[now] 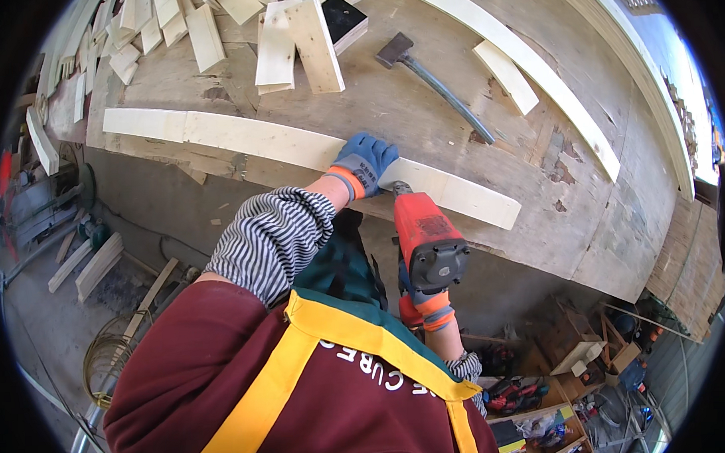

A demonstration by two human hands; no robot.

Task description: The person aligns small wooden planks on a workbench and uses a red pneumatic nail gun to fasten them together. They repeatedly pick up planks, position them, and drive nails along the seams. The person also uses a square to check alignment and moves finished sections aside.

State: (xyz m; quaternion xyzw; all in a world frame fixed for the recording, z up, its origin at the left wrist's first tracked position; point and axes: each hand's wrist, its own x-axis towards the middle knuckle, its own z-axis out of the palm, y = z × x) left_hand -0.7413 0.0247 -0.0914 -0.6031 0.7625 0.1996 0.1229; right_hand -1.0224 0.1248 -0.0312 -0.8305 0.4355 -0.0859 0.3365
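Note:
A long pale wooden strip [256, 138] lies along the near edge of the plywood bench. My left hand [362, 161], in a blue-grey glove with an orange cuff, grips it near the middle, the fingers bent over its top. Just to the right, my right hand [415, 280], gloved alike, is closed round the handle of a red nail gun [422, 220]. The tool's body hides most of those fingers. Its narrow nose meets the strip close beside my left hand; whether it presses on the wood I cannot tell.
A hammer [437, 84] lies on the plywood bench [206, 92] beyond the strip. Short wooden offcuts [206, 40] are piled at the far left, with a dark block [344, 21] among stacked pieces. Another long strip [561, 88] curves along the right. Tools and boxes crowd the floor lower right.

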